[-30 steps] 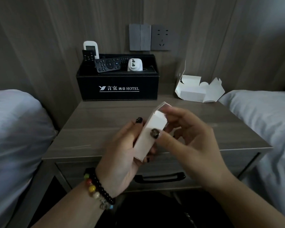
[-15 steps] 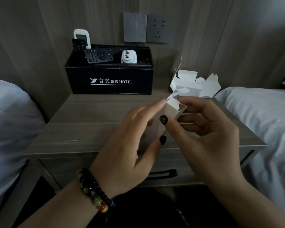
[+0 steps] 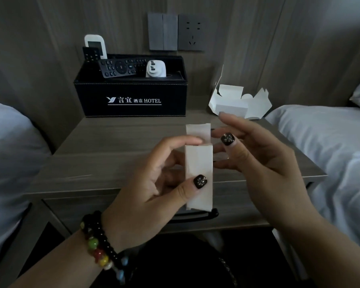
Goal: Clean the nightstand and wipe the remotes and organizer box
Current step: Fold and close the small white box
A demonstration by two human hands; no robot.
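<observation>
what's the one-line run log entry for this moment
left hand: grips small white carton, flap up | right hand: open, beside carton | organizer box: untouched, remotes inside | wiping: not begun

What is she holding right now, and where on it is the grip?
The left hand holds a small white box, thumb on its front face low down, fingers near its open top flap. The right hand is open beside it, holding nothing.

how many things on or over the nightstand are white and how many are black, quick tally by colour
White: 4 – small box held in the left hand, opened carton, tall remote, short remote
Black: 3 – organizer box, long remote, small remote
Total: 7
</observation>
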